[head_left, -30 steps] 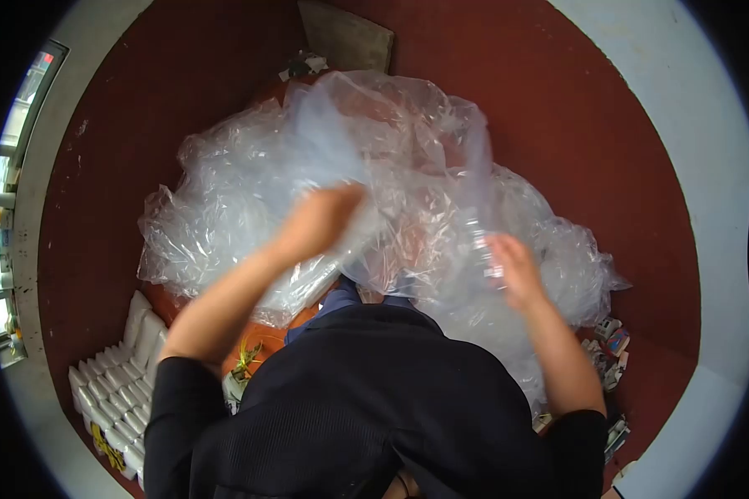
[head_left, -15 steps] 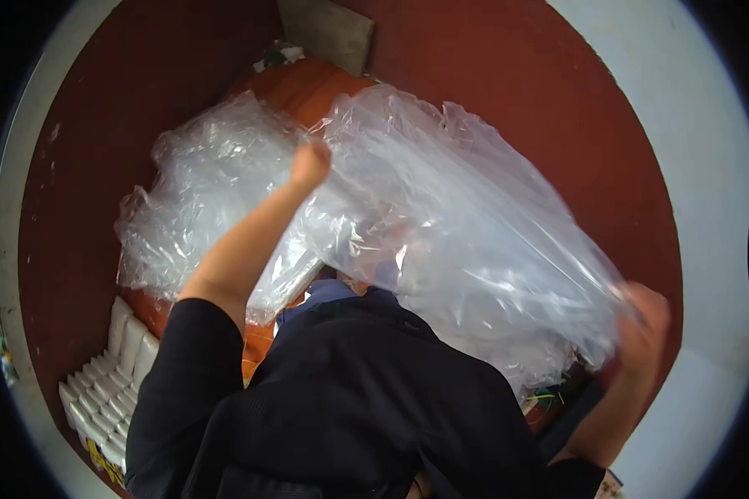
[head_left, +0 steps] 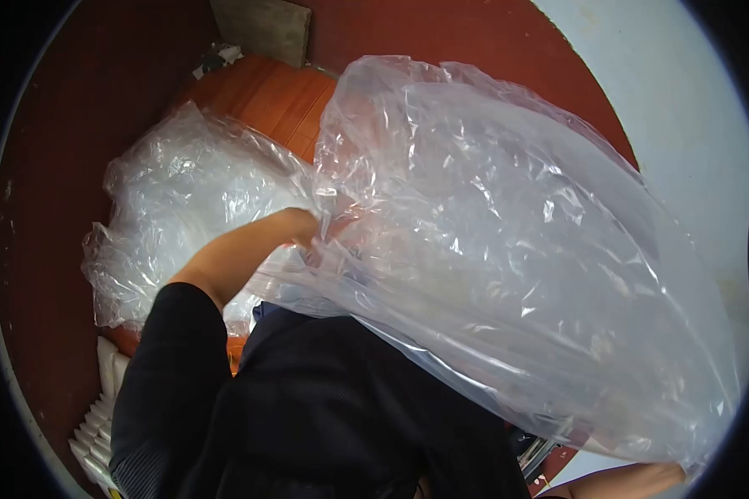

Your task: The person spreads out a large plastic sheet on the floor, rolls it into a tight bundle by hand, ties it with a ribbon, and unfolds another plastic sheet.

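So the person's got this big clear plastic sheet [head_left: 508,249] stretched across their front, out to the right. Left hand [head_left: 298,226] is curled in on a bunched bit near the middle; right hand [head_left: 670,476] is pinching the far lower corner, though its fingers are hard to make out. Crumpled plastic pile [head_left: 195,208] sits left.

I am in a plain indoor room, a storeroom or packing room by its look, though I cannot tell which: wooden floor [head_left: 262,98], dark red lower wall [head_left: 441,33] below a pale upper part [head_left: 641,75], stacked white packets [head_left: 96,437], heaped clear plastic [head_left: 195,195].
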`<move>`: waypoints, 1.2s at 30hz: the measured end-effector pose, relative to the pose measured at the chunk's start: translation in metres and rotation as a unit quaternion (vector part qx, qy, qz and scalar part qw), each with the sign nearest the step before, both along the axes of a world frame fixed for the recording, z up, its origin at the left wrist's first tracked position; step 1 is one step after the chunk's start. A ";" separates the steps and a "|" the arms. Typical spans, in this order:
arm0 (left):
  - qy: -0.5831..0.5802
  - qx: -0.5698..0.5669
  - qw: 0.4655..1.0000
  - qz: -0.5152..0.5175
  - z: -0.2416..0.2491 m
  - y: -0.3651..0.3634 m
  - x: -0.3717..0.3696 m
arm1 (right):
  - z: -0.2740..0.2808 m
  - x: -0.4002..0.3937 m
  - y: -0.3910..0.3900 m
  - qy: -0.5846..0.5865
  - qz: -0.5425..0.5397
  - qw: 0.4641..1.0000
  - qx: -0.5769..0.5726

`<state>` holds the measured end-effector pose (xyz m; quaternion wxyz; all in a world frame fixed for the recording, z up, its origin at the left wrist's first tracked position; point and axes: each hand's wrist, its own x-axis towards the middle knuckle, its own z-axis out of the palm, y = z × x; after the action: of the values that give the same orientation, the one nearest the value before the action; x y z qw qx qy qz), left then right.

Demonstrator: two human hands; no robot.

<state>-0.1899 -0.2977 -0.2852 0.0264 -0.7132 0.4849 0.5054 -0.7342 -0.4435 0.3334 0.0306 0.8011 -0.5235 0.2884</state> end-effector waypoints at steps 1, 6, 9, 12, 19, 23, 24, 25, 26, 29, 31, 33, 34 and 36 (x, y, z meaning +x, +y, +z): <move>-0.056 -0.039 0.997 0.017 -0.001 0.008 -0.008 | 0.001 0.003 0.003 0.018 -0.004 1.000 -0.001; -0.177 -0.163 0.943 0.230 0.004 -0.024 -0.086 | 0.046 0.014 0.032 0.063 -0.031 0.996 -0.055; -0.182 -0.113 0.917 0.336 0.003 -0.061 -0.112 | 0.088 0.013 0.049 0.056 -0.033 0.992 -0.106; -0.061 -0.134 0.850 0.506 -0.039 -0.082 -0.054 | 0.111 0.017 0.042 0.054 -0.006 0.990 -0.127; -0.035 -0.647 0.450 0.615 0.101 0.068 0.241 | -0.062 0.032 -0.098 0.331 -0.017 0.926 0.178; -0.279 -0.101 0.938 0.181 0.008 0.255 0.143 | -0.159 0.082 -0.129 0.202 0.086 0.945 0.244; -0.214 -0.013 0.972 0.092 0.005 0.296 0.112 | -0.170 0.095 -0.130 0.173 0.110 0.947 0.249; -0.135 0.064 0.989 0.003 0.002 0.337 0.081 | -0.174 0.110 -0.128 0.194 0.138 0.941 0.239; -0.094 0.136 0.979 -0.117 0.029 0.337 0.071 | -0.168 0.127 -0.123 0.214 0.163 0.936 0.228; -0.112 0.124 0.959 -0.230 -0.090 0.413 0.089 | -0.139 0.155 -0.111 0.219 0.223 0.932 0.187; -0.230 -0.139 0.948 0.170 -0.034 0.314 0.082 | -0.101 0.157 -0.097 0.210 0.215 0.944 0.137; -0.194 -0.201 0.920 0.276 -0.018 0.209 0.084 | -0.055 0.132 -0.069 0.174 0.148 0.970 0.081; -0.183 -0.249 0.898 0.313 -0.020 0.159 0.082 | -0.029 0.115 -0.047 0.149 0.099 0.983 0.047; -0.168 -0.238 0.867 0.405 0.005 0.062 0.074 | 0.031 0.039 -0.040 -0.171 0.055 0.983 0.046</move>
<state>-0.1160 -0.2352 -0.2800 -0.2706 -0.9055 0.2475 0.2135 -0.6949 -0.4834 0.3639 -0.1122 0.7680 -0.4887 0.3983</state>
